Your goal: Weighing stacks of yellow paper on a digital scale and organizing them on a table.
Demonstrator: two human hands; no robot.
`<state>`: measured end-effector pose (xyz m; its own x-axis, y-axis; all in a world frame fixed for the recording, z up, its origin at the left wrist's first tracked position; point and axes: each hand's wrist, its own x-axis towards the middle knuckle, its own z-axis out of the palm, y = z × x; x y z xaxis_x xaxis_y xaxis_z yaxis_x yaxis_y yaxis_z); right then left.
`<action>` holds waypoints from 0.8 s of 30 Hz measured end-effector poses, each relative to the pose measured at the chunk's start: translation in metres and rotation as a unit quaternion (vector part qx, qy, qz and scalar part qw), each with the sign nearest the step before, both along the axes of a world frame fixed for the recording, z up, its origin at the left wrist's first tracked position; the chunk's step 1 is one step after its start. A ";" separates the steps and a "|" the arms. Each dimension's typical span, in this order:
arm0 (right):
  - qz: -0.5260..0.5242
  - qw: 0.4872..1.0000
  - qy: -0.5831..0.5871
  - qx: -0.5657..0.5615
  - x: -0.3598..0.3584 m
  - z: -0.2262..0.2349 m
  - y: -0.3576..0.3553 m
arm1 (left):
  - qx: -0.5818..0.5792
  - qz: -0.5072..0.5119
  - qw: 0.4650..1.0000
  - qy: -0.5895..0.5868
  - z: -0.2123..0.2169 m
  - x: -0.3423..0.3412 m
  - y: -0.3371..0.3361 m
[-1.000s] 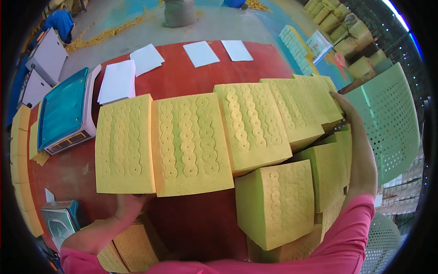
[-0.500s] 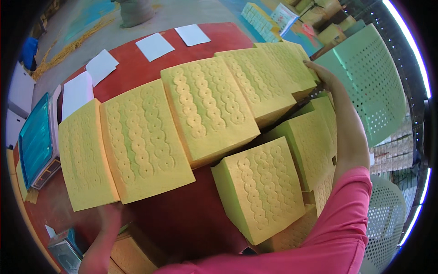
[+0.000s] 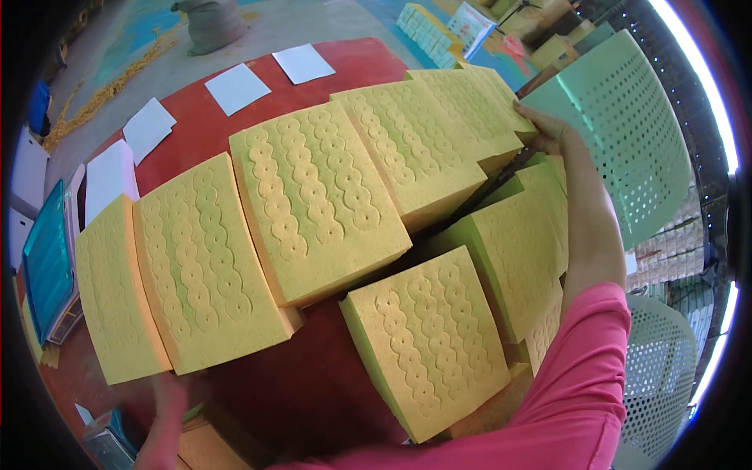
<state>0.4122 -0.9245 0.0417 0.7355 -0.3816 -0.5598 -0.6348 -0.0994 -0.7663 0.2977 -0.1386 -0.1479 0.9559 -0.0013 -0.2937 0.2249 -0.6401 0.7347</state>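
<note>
A row of thick yellow paper stacks, their tops pressed with chains of round coin shapes, crosses the red table. My left hand is at the near edge of the leftmost stack, its fingers hidden by the paper. My right hand reaches to the row's far right end, fingers bent against the end stack. Nearer to me, beside the row, stands another yellow stack of the same pattern. More stacks sit behind my right forearm.
White sheets and a white paper pile lie along the table's far side. At left is a teal-topped box. Green perforated chairs stand at right. A grey sack rests on the floor beyond.
The whole view has shifted, so most things sit further left. The row's middle stacks have slid slightly left, and a lower edge shows under the second stack. Both hands keep to the row's ends.
</note>
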 end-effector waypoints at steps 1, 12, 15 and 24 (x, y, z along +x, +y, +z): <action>0.003 1.000 0.018 0.015 0.004 -0.003 -0.004 | 0.105 -0.051 0.991 0.065 0.012 0.004 -0.008; -0.014 0.999 0.009 -0.030 -0.001 -0.010 0.019 | 0.174 -0.089 0.979 0.065 -0.048 -0.020 0.036; -0.023 0.999 0.005 -0.042 -0.002 -0.007 0.012 | 0.096 -0.050 0.992 0.061 -0.062 -0.021 0.037; -0.019 0.999 -0.035 0.002 0.015 -0.020 0.007 | -0.080 0.046 0.996 0.015 -0.049 -0.002 -0.004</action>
<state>0.4275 -0.9179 0.0221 0.7577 -0.4081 -0.5092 -0.5833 -0.0737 -0.8089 0.2955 -0.1428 -0.1973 0.9447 0.0362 -0.3258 0.3008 -0.4908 0.8177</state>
